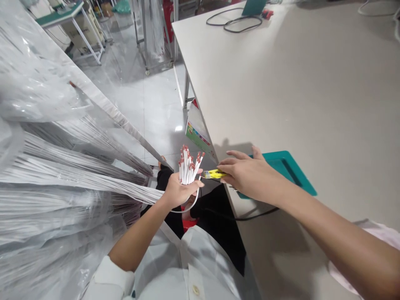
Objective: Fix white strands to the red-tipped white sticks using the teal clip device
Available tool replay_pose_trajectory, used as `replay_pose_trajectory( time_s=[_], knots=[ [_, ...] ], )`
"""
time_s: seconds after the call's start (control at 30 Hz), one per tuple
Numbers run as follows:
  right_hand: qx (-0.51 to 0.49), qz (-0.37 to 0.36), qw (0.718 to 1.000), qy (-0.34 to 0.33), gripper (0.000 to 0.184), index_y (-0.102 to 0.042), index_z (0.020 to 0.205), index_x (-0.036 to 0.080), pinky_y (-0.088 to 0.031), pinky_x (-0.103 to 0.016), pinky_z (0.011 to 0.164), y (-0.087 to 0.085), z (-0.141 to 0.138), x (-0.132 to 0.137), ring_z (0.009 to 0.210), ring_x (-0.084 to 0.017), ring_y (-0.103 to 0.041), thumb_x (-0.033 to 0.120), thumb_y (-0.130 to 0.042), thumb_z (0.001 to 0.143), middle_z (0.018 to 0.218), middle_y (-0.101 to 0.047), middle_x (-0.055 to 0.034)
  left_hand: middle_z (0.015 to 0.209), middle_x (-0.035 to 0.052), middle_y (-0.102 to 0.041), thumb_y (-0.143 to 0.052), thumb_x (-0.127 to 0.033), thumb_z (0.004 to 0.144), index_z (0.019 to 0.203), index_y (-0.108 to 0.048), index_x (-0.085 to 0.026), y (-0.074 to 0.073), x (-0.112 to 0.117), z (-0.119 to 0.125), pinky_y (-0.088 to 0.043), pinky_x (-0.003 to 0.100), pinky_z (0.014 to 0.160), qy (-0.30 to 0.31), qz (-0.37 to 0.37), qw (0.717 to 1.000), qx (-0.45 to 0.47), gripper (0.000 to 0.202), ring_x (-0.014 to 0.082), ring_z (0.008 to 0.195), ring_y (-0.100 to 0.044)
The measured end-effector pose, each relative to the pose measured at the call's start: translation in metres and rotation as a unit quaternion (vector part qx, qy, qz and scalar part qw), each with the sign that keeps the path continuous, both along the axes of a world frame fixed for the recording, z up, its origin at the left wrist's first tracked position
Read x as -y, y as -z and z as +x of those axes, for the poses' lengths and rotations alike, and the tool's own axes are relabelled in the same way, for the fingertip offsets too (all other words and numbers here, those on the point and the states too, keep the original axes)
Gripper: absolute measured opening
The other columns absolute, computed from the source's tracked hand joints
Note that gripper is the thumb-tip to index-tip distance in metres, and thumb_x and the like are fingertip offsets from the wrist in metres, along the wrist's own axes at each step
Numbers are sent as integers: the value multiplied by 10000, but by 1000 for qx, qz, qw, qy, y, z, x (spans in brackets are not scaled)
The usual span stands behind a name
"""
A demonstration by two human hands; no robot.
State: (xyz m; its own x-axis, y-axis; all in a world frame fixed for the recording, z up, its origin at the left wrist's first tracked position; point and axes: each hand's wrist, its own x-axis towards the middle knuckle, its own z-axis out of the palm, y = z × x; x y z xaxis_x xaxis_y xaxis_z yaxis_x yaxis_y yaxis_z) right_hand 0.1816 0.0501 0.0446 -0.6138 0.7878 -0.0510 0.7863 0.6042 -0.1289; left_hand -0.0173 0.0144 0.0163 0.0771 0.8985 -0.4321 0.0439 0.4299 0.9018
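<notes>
Gripping white wires (187, 174), left hand (179, 190) closed around bundle, reddish ends poking up past its fingers. One loose wire (196, 200) loops below left hand. Right hand (245, 173) pinches yellow piece (213, 173) between hands, upper fingers spread. Teal tray (283, 160) partly behind right hand, on pale table (312, 96).
</notes>
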Motion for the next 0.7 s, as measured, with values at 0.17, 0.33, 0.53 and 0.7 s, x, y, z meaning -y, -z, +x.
replay_pose_trajectory(
  time_s=[0.17,0.33,0.53,0.7],
  knots=[
    [4,20,999,30,46,-622,700,205,-182,-650,953,-7,-5,0,1037,-326,-553,184,-607,739,811,-691,-56,511,-21,-613,-699,-181,612,1006,-686,-132,1,-5,5,-450,191,456,-30,12,999,4,398,78,425,-522],
    [-7,53,998,39,128,-607,666,198,-171,-601,978,-5,-6,3,964,-274,-588,160,-548,773,743,-686,-44,640,17,-681,-694,-173,618,1022,-680,-128,8,-6,11,-466,191,442,-56,16,998,15,407,69,432,-521],
    [-8,48,998,39,145,-604,668,202,-154,-577,995,-3,-4,3,941,-245,-587,162,-527,783,728,-679,-27,631,16,-680,-691,-164,615,1021,-686,-110,10,-6,11,-504,200,473,-47,15,999,-12,410,68,441,-522],
    [3,27,998,50,134,-604,672,186,-134,-607,996,-4,-5,3,965,-260,-588,170,-536,786,751,-681,-36,769,54,-707,-702,-195,617,986,-696,-112,14,-7,12,-481,190,437,-36,35,999,-6,379,66,458,-526]
  ],
)
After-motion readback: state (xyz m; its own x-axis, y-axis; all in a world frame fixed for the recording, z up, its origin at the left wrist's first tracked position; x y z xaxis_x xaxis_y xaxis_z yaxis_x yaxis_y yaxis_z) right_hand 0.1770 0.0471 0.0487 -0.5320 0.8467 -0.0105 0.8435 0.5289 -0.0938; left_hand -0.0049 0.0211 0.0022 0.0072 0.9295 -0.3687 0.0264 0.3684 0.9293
